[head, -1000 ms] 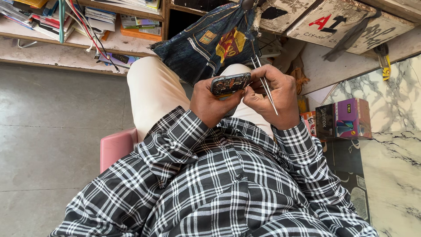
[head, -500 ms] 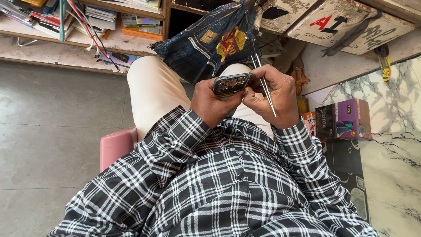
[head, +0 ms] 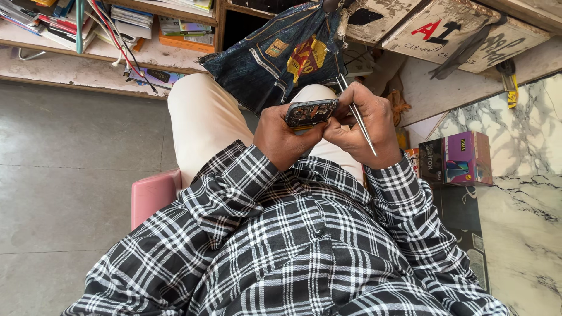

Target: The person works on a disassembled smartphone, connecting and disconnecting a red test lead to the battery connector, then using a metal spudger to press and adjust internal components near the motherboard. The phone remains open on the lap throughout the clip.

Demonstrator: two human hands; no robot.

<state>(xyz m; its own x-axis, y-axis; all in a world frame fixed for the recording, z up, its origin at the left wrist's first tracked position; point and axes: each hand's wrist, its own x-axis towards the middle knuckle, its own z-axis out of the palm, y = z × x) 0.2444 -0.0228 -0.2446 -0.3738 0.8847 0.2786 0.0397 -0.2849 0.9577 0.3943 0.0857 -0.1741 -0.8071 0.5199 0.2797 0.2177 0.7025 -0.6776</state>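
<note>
Head view, looking down at a seated person in a black-and-white checked shirt (head: 281,251) and cream trousers (head: 202,120). The left hand (head: 281,137) curls its fingers around an opened phone (head: 311,112), its inner parts facing up, held just above the lap near the centre of the view. At 3 o'clock of the phone, touching its edge, the right hand (head: 360,126) pinches thin metal tweezers (head: 356,114) between the fingertips; the shaft slants from 11 to 5 o'clock across the hand. At 12 o'clock of the hands hangs a dark denim bag (head: 275,55). A pink stool (head: 153,196) shows at 8 o'clock, small purple boxes (head: 456,158) at 3 o'clock beside a marble counter (head: 521,205), and cluttered shelves (head: 105,32) at 10 o'clock.
</note>
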